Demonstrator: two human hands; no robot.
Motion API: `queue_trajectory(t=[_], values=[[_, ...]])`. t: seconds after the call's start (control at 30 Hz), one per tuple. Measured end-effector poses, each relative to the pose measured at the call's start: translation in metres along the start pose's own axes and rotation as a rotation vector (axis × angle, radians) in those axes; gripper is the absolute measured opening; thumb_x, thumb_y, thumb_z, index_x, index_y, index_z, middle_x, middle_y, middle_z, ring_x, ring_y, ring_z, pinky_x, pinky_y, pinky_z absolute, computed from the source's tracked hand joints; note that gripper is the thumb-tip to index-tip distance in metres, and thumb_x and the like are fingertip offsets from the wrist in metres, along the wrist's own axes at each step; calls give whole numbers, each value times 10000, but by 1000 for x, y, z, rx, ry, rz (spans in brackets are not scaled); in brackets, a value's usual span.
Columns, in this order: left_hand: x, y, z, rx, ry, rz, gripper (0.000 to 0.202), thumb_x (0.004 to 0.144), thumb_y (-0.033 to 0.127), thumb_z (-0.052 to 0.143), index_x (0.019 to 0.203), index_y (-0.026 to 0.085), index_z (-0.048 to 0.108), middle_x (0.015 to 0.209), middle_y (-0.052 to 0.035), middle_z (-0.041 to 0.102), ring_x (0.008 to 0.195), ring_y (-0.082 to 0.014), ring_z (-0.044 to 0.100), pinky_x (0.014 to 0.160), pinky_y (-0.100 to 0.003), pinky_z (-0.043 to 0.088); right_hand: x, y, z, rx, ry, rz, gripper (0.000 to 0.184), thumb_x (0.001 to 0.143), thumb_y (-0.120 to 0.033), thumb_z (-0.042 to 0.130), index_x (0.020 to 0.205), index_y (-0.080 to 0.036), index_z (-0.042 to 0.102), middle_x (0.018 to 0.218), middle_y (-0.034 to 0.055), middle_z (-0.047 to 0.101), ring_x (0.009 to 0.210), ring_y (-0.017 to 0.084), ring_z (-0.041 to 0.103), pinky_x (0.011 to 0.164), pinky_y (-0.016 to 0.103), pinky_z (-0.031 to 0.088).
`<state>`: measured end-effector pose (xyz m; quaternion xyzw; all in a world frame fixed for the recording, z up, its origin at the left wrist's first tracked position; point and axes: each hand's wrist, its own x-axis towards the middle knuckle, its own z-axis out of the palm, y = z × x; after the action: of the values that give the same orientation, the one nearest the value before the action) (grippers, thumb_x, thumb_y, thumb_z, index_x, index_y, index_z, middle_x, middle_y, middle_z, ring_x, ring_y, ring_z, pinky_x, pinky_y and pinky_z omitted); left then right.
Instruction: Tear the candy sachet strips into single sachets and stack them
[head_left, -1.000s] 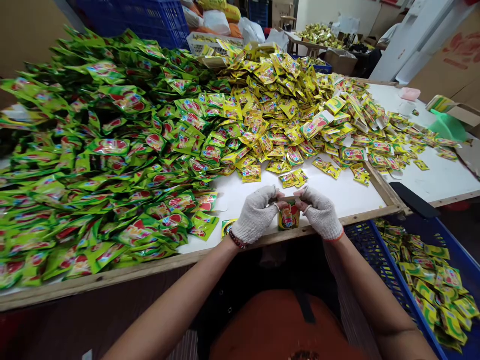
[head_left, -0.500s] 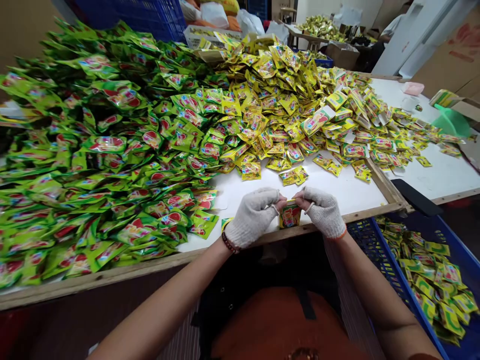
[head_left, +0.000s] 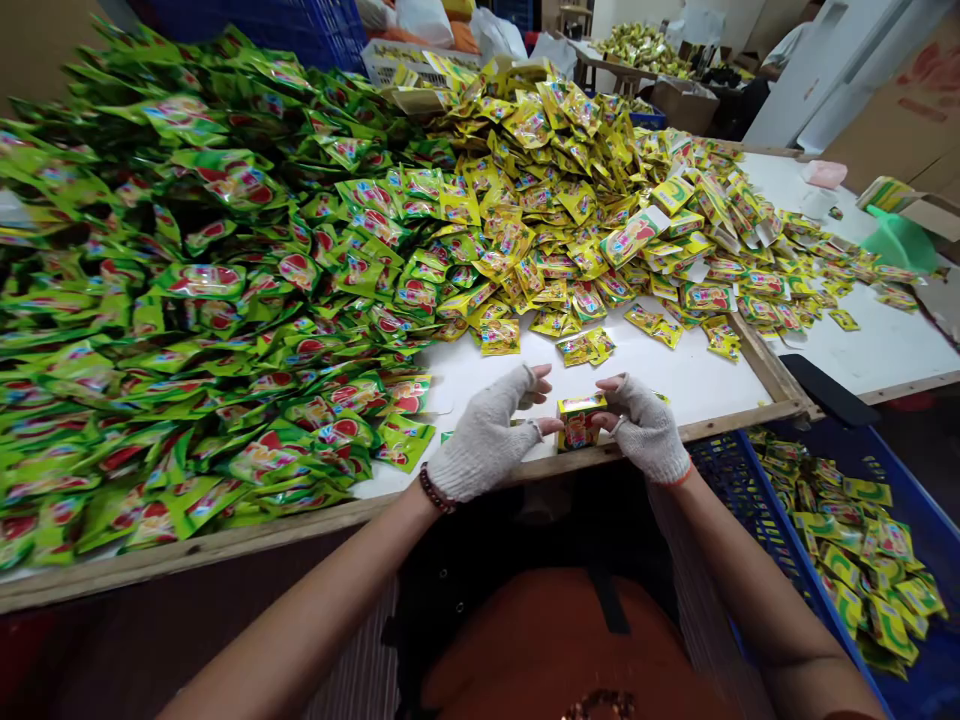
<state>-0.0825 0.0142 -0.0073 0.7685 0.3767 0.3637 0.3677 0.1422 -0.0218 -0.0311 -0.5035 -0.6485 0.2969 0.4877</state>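
On my feed, the upright box [head_left: 578, 429] stood between my wide-spread left hand [head_left: 495, 430] and closer right hand [head_left: 646, 425], whose grip I couldn't tell.

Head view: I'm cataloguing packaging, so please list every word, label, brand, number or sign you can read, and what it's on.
No text is clear enough to quote.
Small box between the left hand and right hand: lettering on its front, too small and blurred.
Green packets: printed lettering, too small.
Yellow packets: printed lettering, too small.
Large carton at the right edge: reddish printing, too blurred.
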Motion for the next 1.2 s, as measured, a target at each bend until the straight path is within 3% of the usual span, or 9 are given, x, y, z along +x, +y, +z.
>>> queue_trajectory(t=[0.13,0.2,0.3,0.37,0.47,0.63,0.87,1.03,1.2], values=[[0,4,-29,527,-306,-124,276,775,302,677,1022,178,675,1025,-108,695,945,-284,656,821,-403,517,1,-7,-16,341,121,218,270,674,-181,811,925,-220,720,876,3,733,785,164,681,703,278,573],[-2,6,-39,715,-476,-171,167,772,267,631,912,184,665,942,-103,679,881,-290,643,749,-382,485,-1,-14,-44,862,270,253,280,688,-113,792,932,-228,716,852,-15,733,734,141,687,625,233,564],[-1,9,-46,768,-543,-172,139,767,248,581,882,191,634,936,-94,658,853,-268,614,707,-344,434,-9,-24,-94,2122,304,27,208,860,-150,633,1029,-215,735,883,24,725,748,150,712,578,227,517],[2,9,-48,697,-543,-191,108,758,258,574,837,197,617,905,-72,655,827,-243,596,685,-321,411,-15,-29,-116,2415,321,-43,208,903,-211,605,1060,-195,741,941,49,728,818,166,719,617,234,511],[8,10,-45,486,-469,-268,102,758,302,591,775,201,590,789,-23,638,740,-202,572,636,-297,393,-20,-31,-110,1811,391,115,189,829,-267,727,1017,-274,710,886,-8,731,761,151,713,631,248,567],[13,7,-18,-252,-2,-310,318,774,403,656,981,188,547,928,-31,693,815,-193,658,709,-315,518,-10,-26,-33,558,261,281,262,733,-337,829,854,-215,631,855,4,734,761,162,731,661,270,600],[1,-3,24,-541,136,-274,385,742,329,728,985,206,456,928,-30,700,859,-200,718,795,-364,590,8,-13,19,343,83,237,298,743,-317,772,906,-216,544,884,17,700,791,160,695,655,260,553],[-2,-13,13,-339,93,-171,320,740,343,719,1002,182,628,978,-55,735,907,-223,704,838,-377,585,12,-9,17,94,18,84,209,829,-289,664,1020,-207,673,960,54,725,869,194,678,774,333,549],[8,-16,-5,-217,66,-182,214,753,369,694,831,170,692,826,-36,723,791,-199,662,743,-333,564,20,-14,22,-74,-75,-46,121,862,-274,617,861,-209,719,866,45,701,874,206,643,814,345,529]])
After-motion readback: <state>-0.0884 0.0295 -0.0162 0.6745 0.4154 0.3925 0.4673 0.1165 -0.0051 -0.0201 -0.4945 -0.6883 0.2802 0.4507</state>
